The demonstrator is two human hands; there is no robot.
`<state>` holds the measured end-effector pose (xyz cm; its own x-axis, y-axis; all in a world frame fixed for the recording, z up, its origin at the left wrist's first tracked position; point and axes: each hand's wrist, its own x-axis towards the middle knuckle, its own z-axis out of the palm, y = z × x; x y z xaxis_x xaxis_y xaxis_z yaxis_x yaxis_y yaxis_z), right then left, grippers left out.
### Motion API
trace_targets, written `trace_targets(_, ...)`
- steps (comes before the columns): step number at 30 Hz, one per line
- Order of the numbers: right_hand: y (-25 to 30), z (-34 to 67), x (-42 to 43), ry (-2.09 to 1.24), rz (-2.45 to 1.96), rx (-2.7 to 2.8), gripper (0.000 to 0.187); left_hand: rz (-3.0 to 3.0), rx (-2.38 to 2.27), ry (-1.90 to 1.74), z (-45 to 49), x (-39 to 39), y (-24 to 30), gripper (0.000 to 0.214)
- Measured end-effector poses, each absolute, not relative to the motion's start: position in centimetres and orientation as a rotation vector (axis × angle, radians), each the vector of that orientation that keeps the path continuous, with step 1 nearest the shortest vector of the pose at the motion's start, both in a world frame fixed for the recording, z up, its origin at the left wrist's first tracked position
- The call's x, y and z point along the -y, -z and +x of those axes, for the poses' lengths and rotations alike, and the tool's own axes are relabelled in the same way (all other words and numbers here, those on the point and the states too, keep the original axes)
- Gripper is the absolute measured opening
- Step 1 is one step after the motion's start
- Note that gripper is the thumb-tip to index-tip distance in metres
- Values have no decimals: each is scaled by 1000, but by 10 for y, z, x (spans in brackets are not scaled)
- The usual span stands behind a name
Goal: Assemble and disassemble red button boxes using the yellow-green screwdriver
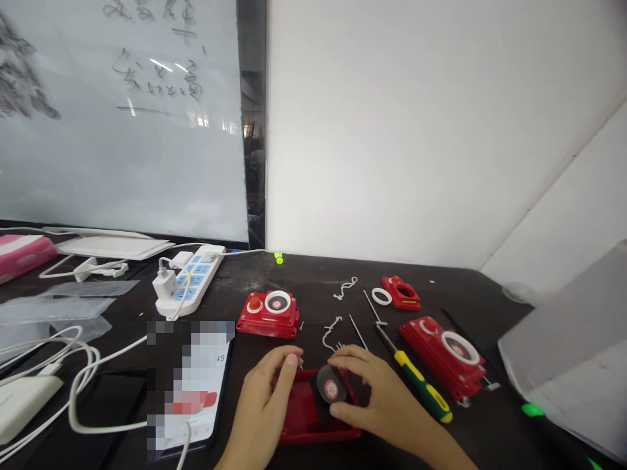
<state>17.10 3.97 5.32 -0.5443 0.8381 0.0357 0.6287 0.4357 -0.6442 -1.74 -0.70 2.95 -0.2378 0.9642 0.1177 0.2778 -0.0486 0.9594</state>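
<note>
- The right hand (pixel 375 395) pinches a black disc (pixel 327 386) between its thumb and fingers; the disc's red-and-white centre faces up toward the camera.
- The disc is at the right half of an open red box (pixel 298 408), which lies on the dark table (pixel 313 274) between the 2 hands; I cannot tell whether the disc is fully seated.
- The left hand (pixel 267 395) is at the left end of the open box, thumb and fingers curved close together over its edge; how firmly they press is hidden.
- Beyond the left hand sits 1 closed red box (pixel 268 323) with a red knob and a white-ringed disc.
- To the right lies 1 similar red unit (pixel 435 352), set at an angle.
- Just beside that unit is a yellow-and-green screwdriver (pixel 424 385), its shaft pointing away.
- Farther back, a white ring (pixel 381 297) lies beside a small red cover (pixel 402 295).
- On the left are a phone (pixel 215 382) and a white power strip (pixel 200 277).
</note>
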Motion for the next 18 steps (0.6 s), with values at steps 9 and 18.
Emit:
trace_targets(9, -48, 201, -80, -946, -1372, 1490, 45, 1255, -1577, -1418, -13, 9, -30, 32)
trace_targets(18, -58, 253, -127, -851, -1476, 1174, 45, 1258, -1551, -1425, -11, 10, -30, 31)
